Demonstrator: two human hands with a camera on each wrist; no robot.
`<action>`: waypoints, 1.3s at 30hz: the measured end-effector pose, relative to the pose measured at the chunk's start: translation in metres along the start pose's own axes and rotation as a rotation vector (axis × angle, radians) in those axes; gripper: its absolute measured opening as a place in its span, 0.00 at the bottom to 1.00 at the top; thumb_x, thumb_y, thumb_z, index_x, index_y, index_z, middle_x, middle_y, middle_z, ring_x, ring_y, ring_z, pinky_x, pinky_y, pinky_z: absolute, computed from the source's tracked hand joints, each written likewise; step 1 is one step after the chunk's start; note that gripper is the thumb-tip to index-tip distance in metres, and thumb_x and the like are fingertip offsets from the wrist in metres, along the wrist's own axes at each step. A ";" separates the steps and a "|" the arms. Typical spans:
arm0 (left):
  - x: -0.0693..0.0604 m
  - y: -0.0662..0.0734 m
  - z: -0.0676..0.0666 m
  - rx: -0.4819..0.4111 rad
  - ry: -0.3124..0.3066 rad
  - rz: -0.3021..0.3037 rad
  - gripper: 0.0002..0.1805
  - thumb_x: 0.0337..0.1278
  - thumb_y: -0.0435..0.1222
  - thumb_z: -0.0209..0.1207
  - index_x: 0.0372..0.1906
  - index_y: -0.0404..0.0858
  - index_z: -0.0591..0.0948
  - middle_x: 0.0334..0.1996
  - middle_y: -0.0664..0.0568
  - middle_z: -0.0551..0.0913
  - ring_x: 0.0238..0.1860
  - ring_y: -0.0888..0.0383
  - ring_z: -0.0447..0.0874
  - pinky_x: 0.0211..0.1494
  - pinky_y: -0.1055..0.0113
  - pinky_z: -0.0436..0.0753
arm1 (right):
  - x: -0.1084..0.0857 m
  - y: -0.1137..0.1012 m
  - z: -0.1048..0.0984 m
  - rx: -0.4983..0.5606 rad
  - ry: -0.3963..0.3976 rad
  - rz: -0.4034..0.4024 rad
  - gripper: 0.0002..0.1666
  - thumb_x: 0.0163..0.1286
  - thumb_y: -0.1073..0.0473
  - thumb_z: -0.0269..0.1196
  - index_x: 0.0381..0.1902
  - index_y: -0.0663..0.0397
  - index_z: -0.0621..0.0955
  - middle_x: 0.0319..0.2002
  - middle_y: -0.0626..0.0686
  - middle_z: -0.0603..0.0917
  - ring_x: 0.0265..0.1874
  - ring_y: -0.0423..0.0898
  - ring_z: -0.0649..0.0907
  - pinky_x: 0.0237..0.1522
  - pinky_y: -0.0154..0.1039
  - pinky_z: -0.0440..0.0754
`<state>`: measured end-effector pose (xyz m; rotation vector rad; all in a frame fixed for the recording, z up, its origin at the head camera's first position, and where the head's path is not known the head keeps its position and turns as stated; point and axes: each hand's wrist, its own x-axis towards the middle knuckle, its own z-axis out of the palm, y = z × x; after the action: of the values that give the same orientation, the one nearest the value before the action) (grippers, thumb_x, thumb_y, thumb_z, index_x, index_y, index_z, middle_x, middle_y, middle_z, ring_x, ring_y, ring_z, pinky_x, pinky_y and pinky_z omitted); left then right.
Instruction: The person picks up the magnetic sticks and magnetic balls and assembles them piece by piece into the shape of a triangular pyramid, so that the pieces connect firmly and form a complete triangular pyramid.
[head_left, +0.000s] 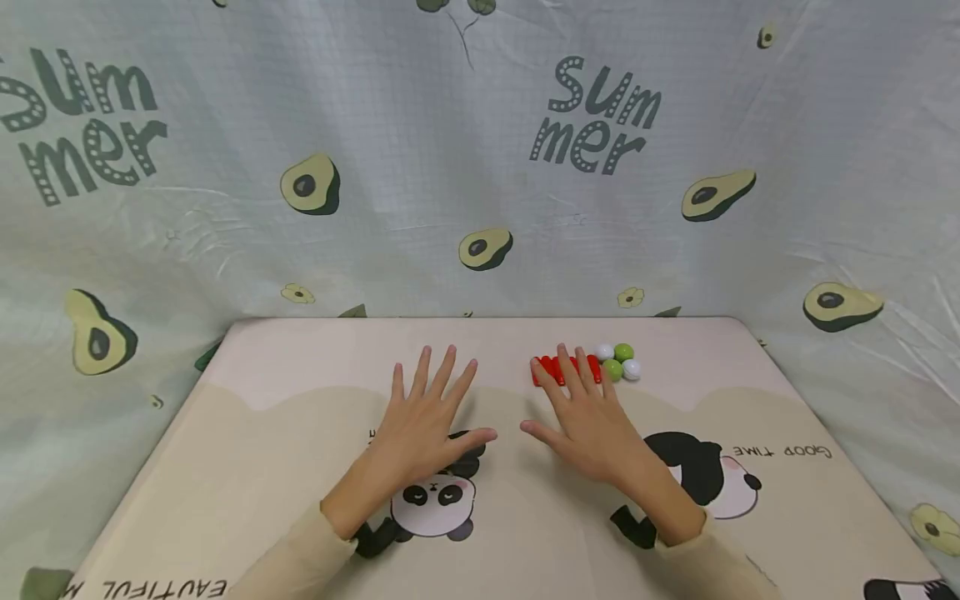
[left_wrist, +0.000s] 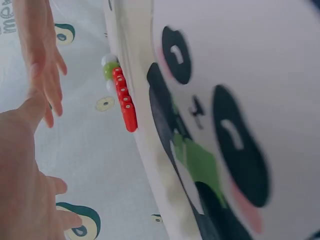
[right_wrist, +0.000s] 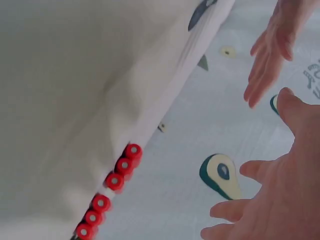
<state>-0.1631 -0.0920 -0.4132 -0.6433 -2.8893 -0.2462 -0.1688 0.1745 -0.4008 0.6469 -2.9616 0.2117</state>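
The left hand [head_left: 420,429] and right hand [head_left: 594,432] are spread above the table [head_left: 262,467], fingers straight, grasping nothing; in the head view the red pegs [head_left: 558,370] lie near twelve o'clock of the right hand, partly hidden by its fingers, with green balls [head_left: 623,352] and white balls [head_left: 632,369] at one o'clock; the right wrist view shows what those fingers hide, six pegs end-on with pale centres; the balls appear only in the other views, the left wrist's row running from them toward six o'clock.
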 end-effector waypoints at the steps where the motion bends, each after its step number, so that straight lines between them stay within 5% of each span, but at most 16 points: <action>1: 0.003 0.000 -0.001 -0.010 -0.002 0.002 0.54 0.61 0.76 0.46 0.84 0.52 0.51 0.85 0.44 0.46 0.84 0.33 0.39 0.77 0.24 0.46 | 0.001 0.003 -0.002 0.006 0.002 0.007 0.53 0.71 0.23 0.53 0.84 0.40 0.54 0.84 0.63 0.47 0.83 0.68 0.48 0.77 0.74 0.48; 17: 0.054 0.008 -0.003 -0.134 -0.034 0.044 0.51 0.65 0.72 0.47 0.84 0.51 0.50 0.85 0.46 0.47 0.84 0.35 0.40 0.78 0.27 0.47 | 0.017 0.074 -0.019 0.049 -0.003 0.138 0.50 0.76 0.33 0.54 0.83 0.53 0.53 0.82 0.71 0.48 0.80 0.75 0.49 0.73 0.78 0.49; 32: 0.091 0.001 0.023 -0.229 -0.144 -0.012 0.49 0.68 0.69 0.48 0.84 0.49 0.52 0.84 0.45 0.51 0.84 0.36 0.45 0.79 0.30 0.50 | 0.023 0.137 -0.002 0.269 -0.058 0.248 0.49 0.80 0.44 0.54 0.81 0.69 0.48 0.79 0.78 0.49 0.78 0.77 0.51 0.72 0.75 0.55; 39: 0.103 0.003 0.038 -0.274 -0.176 0.026 0.48 0.70 0.66 0.49 0.84 0.45 0.53 0.83 0.43 0.55 0.83 0.36 0.50 0.81 0.34 0.54 | 0.025 0.156 0.006 0.409 -0.063 0.314 0.48 0.80 0.47 0.54 0.77 0.79 0.51 0.76 0.80 0.55 0.76 0.76 0.57 0.76 0.70 0.55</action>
<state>-0.2590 -0.0400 -0.4294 -0.7818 -3.0400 -0.6193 -0.2579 0.3037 -0.4214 0.2145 -3.0878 0.8531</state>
